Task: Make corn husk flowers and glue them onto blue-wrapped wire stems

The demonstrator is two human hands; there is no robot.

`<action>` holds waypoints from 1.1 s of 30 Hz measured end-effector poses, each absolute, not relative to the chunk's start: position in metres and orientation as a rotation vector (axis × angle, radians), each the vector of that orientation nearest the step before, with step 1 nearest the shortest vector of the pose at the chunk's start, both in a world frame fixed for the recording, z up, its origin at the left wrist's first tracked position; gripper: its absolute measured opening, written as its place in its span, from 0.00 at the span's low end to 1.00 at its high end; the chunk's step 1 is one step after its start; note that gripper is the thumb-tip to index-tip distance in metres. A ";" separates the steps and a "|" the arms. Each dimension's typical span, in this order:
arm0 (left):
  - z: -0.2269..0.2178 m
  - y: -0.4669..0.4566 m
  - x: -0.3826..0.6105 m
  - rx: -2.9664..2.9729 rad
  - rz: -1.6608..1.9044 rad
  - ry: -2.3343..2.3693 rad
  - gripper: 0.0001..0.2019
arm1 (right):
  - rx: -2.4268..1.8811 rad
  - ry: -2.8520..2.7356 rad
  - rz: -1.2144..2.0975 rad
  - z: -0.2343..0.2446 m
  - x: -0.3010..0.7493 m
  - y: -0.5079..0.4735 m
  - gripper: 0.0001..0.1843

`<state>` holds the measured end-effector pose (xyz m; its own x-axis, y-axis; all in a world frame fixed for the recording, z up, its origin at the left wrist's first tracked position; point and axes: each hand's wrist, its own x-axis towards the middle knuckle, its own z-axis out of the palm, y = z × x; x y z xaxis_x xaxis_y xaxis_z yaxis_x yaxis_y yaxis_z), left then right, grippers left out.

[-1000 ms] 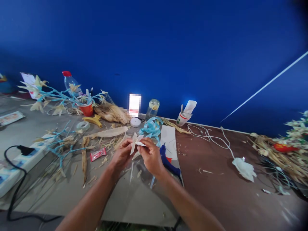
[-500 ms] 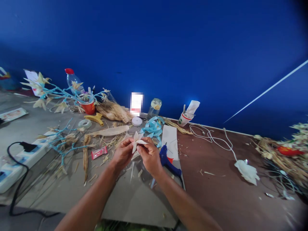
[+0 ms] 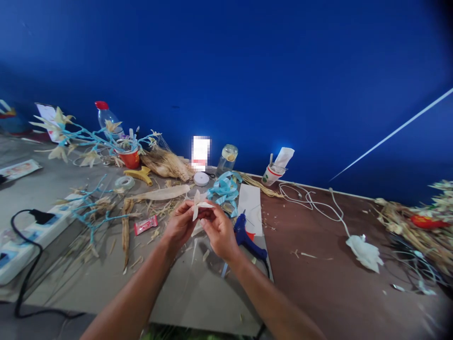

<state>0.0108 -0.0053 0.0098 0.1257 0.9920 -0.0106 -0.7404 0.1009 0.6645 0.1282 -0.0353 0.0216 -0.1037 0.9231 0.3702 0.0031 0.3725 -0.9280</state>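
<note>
Between my hands is a small pale flower (image 3: 197, 204) with pointed petals that look like dried husk. My left hand (image 3: 179, 225) pinches it near its base. My right hand (image 3: 220, 232) has its fingers curled against the petal on the right, its thumb lower down; the exact contact is partly hidden. A blue glue gun (image 3: 245, 231) lies just right of my right hand, on a white sheet (image 3: 249, 198). Beyond my hands is a heap of light-blue ribbon (image 3: 223, 188). A long pale husk strip (image 3: 161, 192) lies behind my left hand.
At left, blue-wrapped branches with pale flowers stand in a red cup (image 3: 130, 158). Nearer are another blue branch (image 3: 92, 219), a power strip (image 3: 38, 236) and a pink packet (image 3: 145, 225). A jar (image 3: 227, 159) and a paper cup (image 3: 272, 174) stand by the wall.
The flower has tilted and shifted slightly left and up. My right thumb has slid down off the petal, and the right fingers have loosened a little. My left hand keeps its pinch.
</note>
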 end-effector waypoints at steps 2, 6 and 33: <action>0.012 -0.006 0.011 0.592 1.374 0.547 0.12 | -0.914 -1.525 0.909 0.023 0.129 -0.037 0.18; 0.014 -0.008 0.013 0.618 1.379 0.567 0.11 | -0.963 -1.601 0.750 0.026 0.128 -0.040 0.19; -0.004 -0.012 0.015 1.060 1.625 1.094 0.07 | -0.882 -1.625 0.995 0.009 0.114 -0.050 0.36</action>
